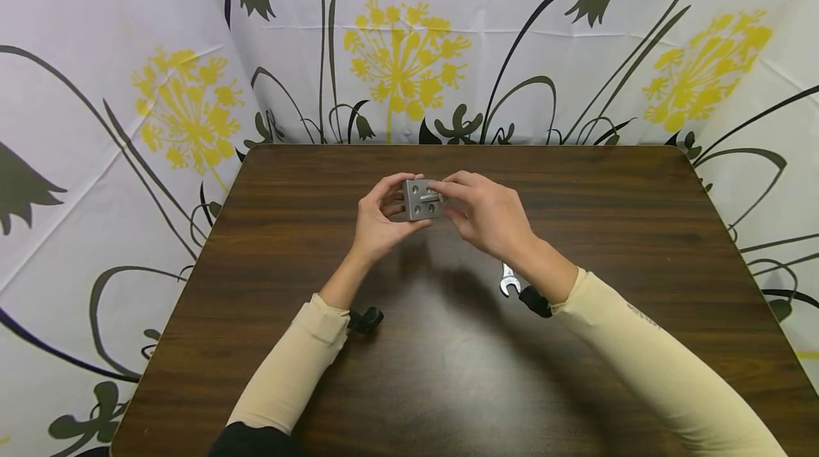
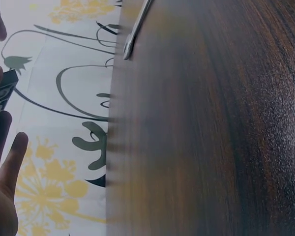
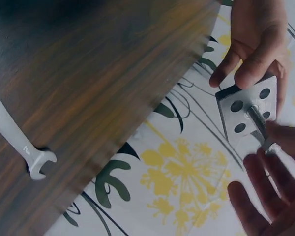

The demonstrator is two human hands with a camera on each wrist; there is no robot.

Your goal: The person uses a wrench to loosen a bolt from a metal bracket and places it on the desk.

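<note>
Above the desk (image 1: 288, 222), the block (image 3: 229, 120) is held by the left grip (image 1: 376, 228) — its bolt (image 3: 256, 119) is pinched by the right grip (image 1: 491, 212).

Metal block (image 1: 419, 202), glossy wood-grain tabletop (image 1: 448, 372)

Two hands (image 1: 491, 214), one metal block (image 3: 243, 117), one wrench (image 3: 15, 132), one table (image 1: 288, 229) and, partly hidden, apparently one bolt (image 3: 258, 121).

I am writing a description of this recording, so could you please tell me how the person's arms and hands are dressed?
The left hand and right hand wear no gloves. Pale cream sleeves reach toward the wrists; the right one bears small dark marking. Black cloth shows below the left sleeve. Each wrist has a black device.
</note>
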